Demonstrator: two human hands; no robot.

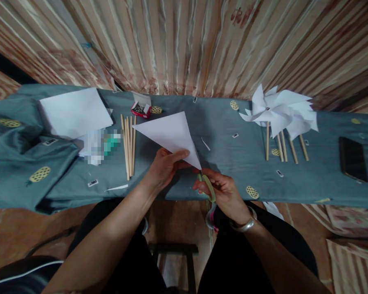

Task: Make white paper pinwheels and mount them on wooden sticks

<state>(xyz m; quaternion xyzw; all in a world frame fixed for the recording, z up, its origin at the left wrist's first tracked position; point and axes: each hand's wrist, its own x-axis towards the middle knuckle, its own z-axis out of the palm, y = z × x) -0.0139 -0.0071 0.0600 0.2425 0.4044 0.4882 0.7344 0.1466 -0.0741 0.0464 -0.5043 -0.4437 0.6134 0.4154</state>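
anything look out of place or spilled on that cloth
Nothing looks spilled, but the green cloth is bunched at the left, unlike the flatter rest. Two stray paper slivers lie loose: one right of the paper triangle, one near the wooden sticks. The pixelated patch left of the sticks can't be judged.

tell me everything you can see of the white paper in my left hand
The paper is a flat-looking white triangle with straight edges; whether it is folded can't be told. The grip of the left hand holds it by its near edge above the teal cloth, thumb on top. One corner points left toward the sticks; the near right corner meets the scissors, though whether it is being cut is unclear.
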